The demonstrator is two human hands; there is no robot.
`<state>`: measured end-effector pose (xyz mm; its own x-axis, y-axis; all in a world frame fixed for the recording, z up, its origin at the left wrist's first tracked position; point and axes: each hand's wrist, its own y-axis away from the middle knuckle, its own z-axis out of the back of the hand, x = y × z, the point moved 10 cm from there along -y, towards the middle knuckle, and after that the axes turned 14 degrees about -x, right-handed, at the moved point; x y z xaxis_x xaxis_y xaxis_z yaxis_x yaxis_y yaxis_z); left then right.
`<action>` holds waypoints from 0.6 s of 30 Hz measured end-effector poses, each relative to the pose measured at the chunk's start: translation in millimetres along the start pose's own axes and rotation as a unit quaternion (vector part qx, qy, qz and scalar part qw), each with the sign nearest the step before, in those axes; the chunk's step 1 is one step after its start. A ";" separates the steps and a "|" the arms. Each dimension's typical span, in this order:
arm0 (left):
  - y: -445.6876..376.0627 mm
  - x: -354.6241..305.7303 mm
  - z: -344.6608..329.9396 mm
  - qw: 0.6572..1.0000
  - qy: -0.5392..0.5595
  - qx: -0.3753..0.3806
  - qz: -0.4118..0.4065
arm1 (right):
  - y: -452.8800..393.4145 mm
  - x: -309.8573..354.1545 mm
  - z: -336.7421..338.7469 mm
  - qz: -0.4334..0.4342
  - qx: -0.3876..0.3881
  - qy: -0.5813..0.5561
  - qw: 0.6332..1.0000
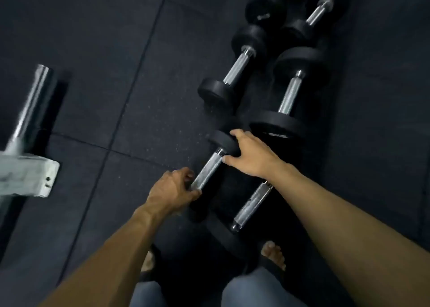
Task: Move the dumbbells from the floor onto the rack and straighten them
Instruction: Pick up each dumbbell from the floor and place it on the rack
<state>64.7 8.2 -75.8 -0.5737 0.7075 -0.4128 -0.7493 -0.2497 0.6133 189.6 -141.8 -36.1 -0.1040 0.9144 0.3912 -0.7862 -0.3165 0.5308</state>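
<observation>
My left hand [171, 189] curls around the near end of the knurled chrome handle of the small black round-headed dumbbell [209, 170] lying on the dark rubber floor [104, 50]. My right hand [250, 154] grips its far head, probably to steady the lift. White markings on neighbouring heads are too blurred to read.

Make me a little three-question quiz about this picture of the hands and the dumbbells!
1. True or false: the left hand grips the near end of the dumbbell handle.
2. What does the right hand hold? A) that dumbbell's far head B) a bench leg C) a sandal
3. Fill in: the floor is covered in dark rubber ____.

Key: 1 true; 2 A; 3 tiles.
</observation>
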 end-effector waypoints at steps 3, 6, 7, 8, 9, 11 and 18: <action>-17.1 5.2 -19.9 1.000 0.024 -0.014 -0.007 | -18.0 -8.3 -18.6 0.003 -0.021 -0.021 1.000; -23.1 10.5 -38.4 0.999 -0.039 0.021 -0.007 | -26.8 -14.7 -24.8 0.004 -0.043 -0.023 0.999; -25.1 12.3 -43.2 0.997 -0.067 0.033 -0.009 | -29.6 -15.4 -24.6 0.011 -0.054 -0.025 0.998; -26.5 11.8 -43.4 0.995 -0.090 0.042 -0.010 | -31.6 -13.9 -22.3 0.018 -0.067 -0.019 0.997; -29.9 12.9 -45.1 0.994 -0.098 0.048 -0.008 | -33.0 -14.5 -22.5 0.024 -0.074 -0.018 0.997; -34.8 12.9 -45.2 0.995 -0.081 0.062 0.002 | -33.8 -15.8 -23.8 0.029 -0.080 -0.028 0.996; -28.2 16.1 -33.9 0.997 -0.046 0.053 0.025 | -22.6 -9.6 -11.5 0.025 -0.085 -0.064 0.994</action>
<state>65.3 4.2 -122.6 -0.5727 0.7549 -0.3195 -0.6789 -0.2184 0.7010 201.3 -140.5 -60.5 -0.0761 0.8554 0.5124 -0.8744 -0.3042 0.3780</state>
